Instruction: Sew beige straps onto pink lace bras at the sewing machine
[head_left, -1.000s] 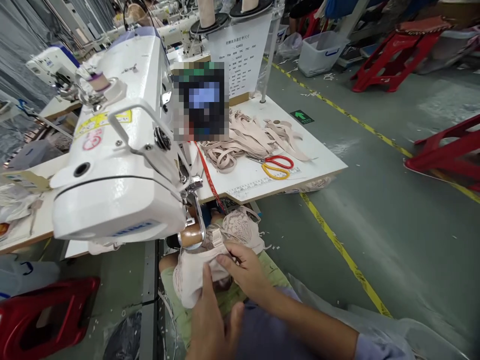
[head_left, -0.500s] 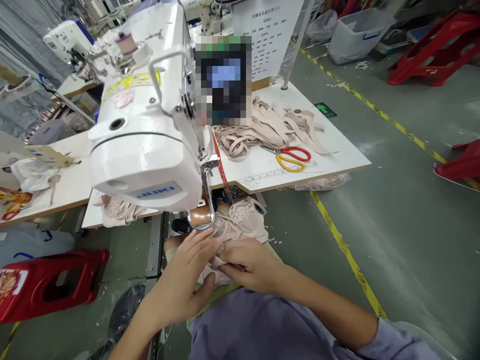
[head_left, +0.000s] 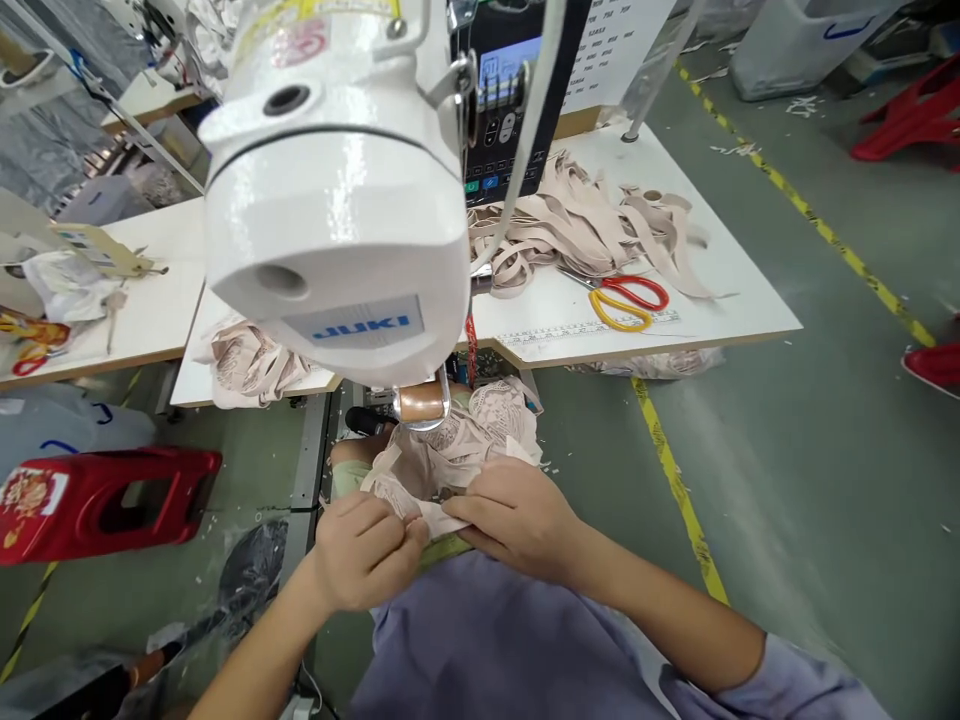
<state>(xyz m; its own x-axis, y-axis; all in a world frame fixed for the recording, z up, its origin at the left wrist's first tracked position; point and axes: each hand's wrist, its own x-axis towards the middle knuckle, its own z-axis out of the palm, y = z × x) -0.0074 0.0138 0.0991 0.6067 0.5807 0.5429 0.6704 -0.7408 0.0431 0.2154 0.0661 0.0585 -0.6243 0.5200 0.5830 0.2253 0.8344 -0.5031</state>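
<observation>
A beige lace bra lies across my lap, below the head of a white sewing machine. My left hand is closed on the near edge of the bra, thumb against curled fingers. My right hand pinches the same edge a short way to the right, and the fabric spans the gap between them. Both hands are close to my body, nearer than the machine's sewing arm. The palms and some fingertips are hidden.
On the white table lie beige straps and scissors with red and yellow handles. A control panel stands behind. More lace pieces rest at left, above a red stool.
My left hand has gone from spread fingers to a closed grip on the bra and moved slightly left. My right hand keeps its pinch. The view has shifted, bringing the machine head closer.
</observation>
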